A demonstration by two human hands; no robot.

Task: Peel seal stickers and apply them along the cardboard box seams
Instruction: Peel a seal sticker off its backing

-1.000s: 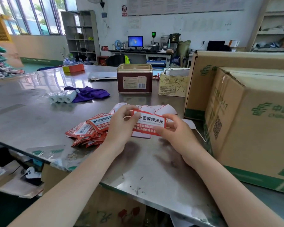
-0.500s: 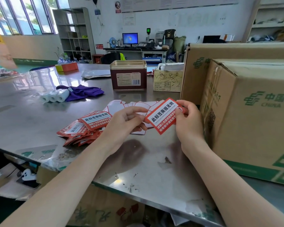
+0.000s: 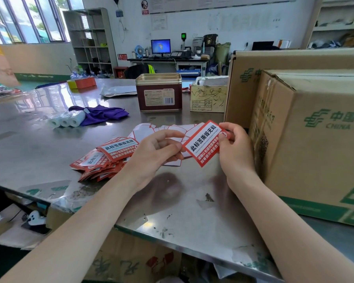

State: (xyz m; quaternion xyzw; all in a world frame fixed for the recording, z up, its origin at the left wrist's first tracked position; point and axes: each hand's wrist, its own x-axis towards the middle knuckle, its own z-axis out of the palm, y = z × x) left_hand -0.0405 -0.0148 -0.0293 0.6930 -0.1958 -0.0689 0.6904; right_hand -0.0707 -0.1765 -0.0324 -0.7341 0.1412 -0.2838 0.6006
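My right hand (image 3: 236,148) pinches the far end of a red seal sticker (image 3: 204,142), thumb and fingers curled over it and covering its corner; my left hand (image 3: 153,154) holds the near corner between thumb and curled fingers, though whether backing paper is still behind it I cannot tell. The sticker hangs tilted above the steel table (image 3: 39,144), just beside the cardboard box (image 3: 315,144), whose right side is cut off. My left wrist hides part of the sticker pile (image 3: 106,158). Bare tabletop lies near the front edge.
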